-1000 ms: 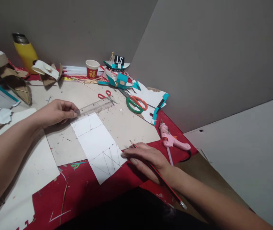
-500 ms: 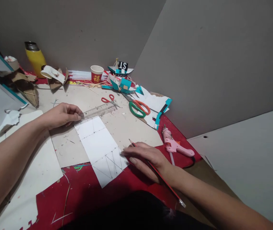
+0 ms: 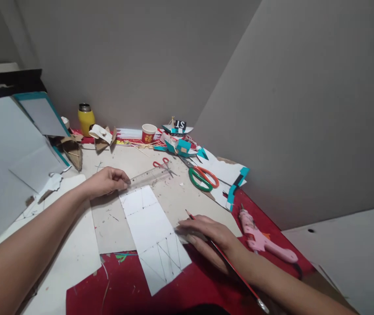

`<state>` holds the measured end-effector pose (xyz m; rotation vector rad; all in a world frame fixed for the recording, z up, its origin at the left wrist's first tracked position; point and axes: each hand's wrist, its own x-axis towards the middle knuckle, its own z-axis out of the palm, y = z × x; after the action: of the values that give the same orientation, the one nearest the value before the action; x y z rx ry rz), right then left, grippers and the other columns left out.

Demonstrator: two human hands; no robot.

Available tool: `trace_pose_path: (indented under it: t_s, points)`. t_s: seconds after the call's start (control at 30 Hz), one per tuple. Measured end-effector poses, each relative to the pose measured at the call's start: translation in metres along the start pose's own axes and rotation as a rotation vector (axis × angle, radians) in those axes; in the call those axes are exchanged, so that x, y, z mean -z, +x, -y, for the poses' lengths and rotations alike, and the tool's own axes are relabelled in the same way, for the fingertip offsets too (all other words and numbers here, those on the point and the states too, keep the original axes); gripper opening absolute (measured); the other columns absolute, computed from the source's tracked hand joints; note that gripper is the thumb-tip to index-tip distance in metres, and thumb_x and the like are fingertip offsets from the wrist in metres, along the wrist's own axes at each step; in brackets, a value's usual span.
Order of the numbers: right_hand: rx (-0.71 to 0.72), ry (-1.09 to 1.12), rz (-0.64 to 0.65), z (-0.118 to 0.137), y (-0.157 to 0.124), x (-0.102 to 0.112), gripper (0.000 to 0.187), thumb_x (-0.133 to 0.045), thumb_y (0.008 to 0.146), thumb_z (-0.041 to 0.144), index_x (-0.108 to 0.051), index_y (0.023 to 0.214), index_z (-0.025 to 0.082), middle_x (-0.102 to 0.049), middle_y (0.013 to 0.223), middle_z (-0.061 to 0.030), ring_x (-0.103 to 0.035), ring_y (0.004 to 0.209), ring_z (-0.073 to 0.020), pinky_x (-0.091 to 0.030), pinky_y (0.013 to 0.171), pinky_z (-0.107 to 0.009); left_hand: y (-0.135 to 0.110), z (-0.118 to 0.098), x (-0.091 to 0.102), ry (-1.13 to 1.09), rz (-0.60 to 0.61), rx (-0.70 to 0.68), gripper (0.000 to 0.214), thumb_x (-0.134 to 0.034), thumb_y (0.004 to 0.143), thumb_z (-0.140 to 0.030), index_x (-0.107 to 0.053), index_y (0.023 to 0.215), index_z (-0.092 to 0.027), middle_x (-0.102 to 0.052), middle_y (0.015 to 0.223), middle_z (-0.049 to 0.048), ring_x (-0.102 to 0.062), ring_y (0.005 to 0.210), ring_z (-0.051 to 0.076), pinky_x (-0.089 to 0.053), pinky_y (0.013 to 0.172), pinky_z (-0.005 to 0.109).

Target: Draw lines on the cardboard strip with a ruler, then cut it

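A white paper strip (image 3: 154,234) marked with pencil lines lies on a grey cardboard sheet (image 3: 173,201). My left hand (image 3: 106,181) pinches the near end of a clear plastic ruler (image 3: 149,176) that lies at the strip's far end. My right hand (image 3: 206,236) rests flat beside the strip's right edge, fingertips touching the paper, with a red pencil (image 3: 226,262) held between the fingers and pointing away from me.
Small red scissors (image 3: 161,164), green-and-orange scissors (image 3: 203,177), a pink glue gun (image 3: 260,238), a red paper cup (image 3: 148,132), a yellow bottle (image 3: 86,119), teal paper models (image 3: 178,146) and cardboard scraps (image 3: 71,151) lie around. Grey boards (image 3: 288,109) wall the right.
The view has tilted up, so everything sits lower in the picture. Both hands keep the same hold on the ruler, pencil and paper.
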<state>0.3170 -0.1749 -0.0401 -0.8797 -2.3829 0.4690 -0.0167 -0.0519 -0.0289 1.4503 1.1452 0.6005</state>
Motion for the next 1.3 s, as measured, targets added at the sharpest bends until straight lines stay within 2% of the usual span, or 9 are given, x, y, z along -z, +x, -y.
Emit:
trace_pose_path:
  t_s: [0.2,0.37,0.47,0.57,0.67,0.77,0.93,1.07,1.3]
  points:
    - [-0.015,0.021,0.029,-0.011,0.02,0.001,0.029,-0.053,0.097,0.014,-0.065,0.122,0.021,-0.075,0.095,-0.0075,-0.071,0.085,-0.0186,-0.058,0.076,-0.031,-0.003,-0.002,0.002,-0.071,-0.007,0.052,0.012,-0.076,0.069,-0.021,-0.067,0.076,-0.017,-0.061,0.053,-0.0037,-0.046,0.037,0.007,-0.034,0.039,0.02]
    - [-0.058,0.083,0.025,-0.02,0.032,0.0,0.027,-0.054,0.096,0.016,-0.068,0.12,0.02,-0.077,0.1,-0.0089,-0.074,0.09,-0.019,-0.06,0.08,-0.032,-0.004,-0.008,-0.002,-0.129,0.022,0.103,0.014,-0.072,0.069,-0.018,-0.059,0.073,-0.018,-0.06,0.051,-0.0052,-0.053,0.038,0.009,-0.043,0.039,0.021]
    - [-0.214,0.207,0.006,-0.025,0.039,0.0,0.024,-0.057,0.096,0.022,-0.069,0.117,0.02,-0.079,0.104,-0.0096,-0.076,0.095,-0.0208,-0.061,0.085,-0.035,-0.005,-0.012,-0.005,-0.142,0.053,0.118,0.017,-0.073,0.069,-0.018,-0.057,0.073,-0.019,-0.062,0.052,-0.0053,-0.056,0.039,0.01,-0.046,0.04,0.021]
    - [-0.462,0.478,-0.05,-0.032,0.052,0.0,0.024,-0.06,0.097,0.032,-0.068,0.115,0.019,-0.08,0.105,-0.0108,-0.077,0.095,-0.022,-0.062,0.084,-0.037,-0.008,-0.017,-0.005,-0.142,0.092,0.13,0.02,-0.075,0.07,-0.021,-0.057,0.076,-0.019,-0.063,0.051,-0.0044,-0.061,0.041,0.012,-0.049,0.042,0.021]
    - [-0.674,0.784,-0.208,-0.044,0.072,0.001,0.03,-0.064,0.095,0.039,-0.067,0.117,0.018,-0.077,0.113,-0.0136,-0.076,0.085,-0.0201,-0.063,0.072,-0.033,-0.011,-0.021,-0.005,-0.145,0.138,0.128,0.023,-0.078,0.071,-0.024,-0.057,0.079,-0.019,-0.066,0.053,-0.0038,-0.064,0.045,0.013,-0.052,0.045,0.021]
    - [-0.795,0.979,-0.367,-0.056,0.1,0.003,0.028,-0.07,0.092,0.038,-0.068,0.112,0.019,-0.076,0.115,-0.0134,-0.076,0.083,-0.0183,-0.06,0.06,-0.025,-0.014,-0.023,-0.005,-0.15,0.191,0.117,0.027,-0.08,0.071,-0.026,-0.056,0.081,-0.019,-0.07,0.061,-0.0024,-0.067,0.046,0.014,-0.054,0.047,0.022]
    - [-0.766,1.138,-0.424,-0.06,0.143,0.004,0.01,-0.069,0.093,0.029,-0.07,0.092,0.019,-0.079,0.091,-0.005,-0.07,0.066,-0.011,-0.054,0.048,-0.016,-0.016,-0.022,-0.006,-0.158,0.28,0.114,0.032,-0.083,0.07,-0.03,-0.054,0.079,-0.02,-0.068,0.059,-0.005,-0.066,0.045,0.014,-0.052,0.046,0.022]
    - [-0.763,1.186,-0.426,-0.054,0.162,-0.004,0.017,-0.065,0.093,0.016,-0.063,0.076,0.018,-0.075,0.072,-0.0021,-0.063,0.054,-0.0077,-0.048,0.043,-0.012,-0.018,-0.029,-0.005,-0.081,0.315,0.113,0.034,-0.082,0.073,-0.04,-0.055,0.072,-0.019,-0.068,0.061,-0.0022,-0.064,0.046,0.013,-0.048,0.047,0.021]
    - [-0.728,1.231,-0.33,-0.052,0.175,-0.026,0.017,-0.071,0.09,0.017,-0.063,0.075,0.018,-0.074,0.072,-0.0015,-0.061,0.053,-0.0073,-0.048,0.045,-0.013,-0.013,-0.032,-0.002,-0.035,0.101,0.046,0.025,-0.079,0.074,-0.038,-0.065,0.075,-0.018,-0.063,0.06,-0.0022,-0.053,0.047,0.009,-0.043,0.044,0.019]
